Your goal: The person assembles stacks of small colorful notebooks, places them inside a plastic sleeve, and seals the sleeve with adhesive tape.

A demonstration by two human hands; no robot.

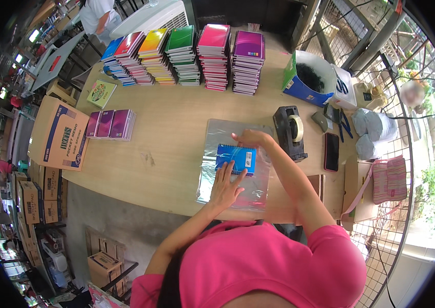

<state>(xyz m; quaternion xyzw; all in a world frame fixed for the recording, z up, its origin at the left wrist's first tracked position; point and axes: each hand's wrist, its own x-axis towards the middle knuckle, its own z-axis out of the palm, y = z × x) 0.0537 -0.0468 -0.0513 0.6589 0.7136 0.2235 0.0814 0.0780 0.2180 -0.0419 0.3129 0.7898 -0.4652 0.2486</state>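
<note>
A small blue spiral notebook (237, 159) lies on clear plastic bags (208, 192) spread on the table in front of me, its wire binding along the far edge. My left hand (226, 187) rests on its near left part with the fingers spread. Just beyond the binding, my right hand (252, 137) bends over the plastic with its fingers curled and pressed together. The fingers seem to pinch the film, though the contact is partly hidden. To the right of the plastic stands a black tape dispenser (290, 134) with a roll of tape.
Tall stacks of coloured notebooks (213, 59) line the far edge. Purple notebooks (110, 124) sit beside a cardboard box (63, 133) at left. An open blue-green box (304, 84), pliers (345, 123) and a phone (331, 152) are at right. A wire grid (376, 241) borders that side.
</note>
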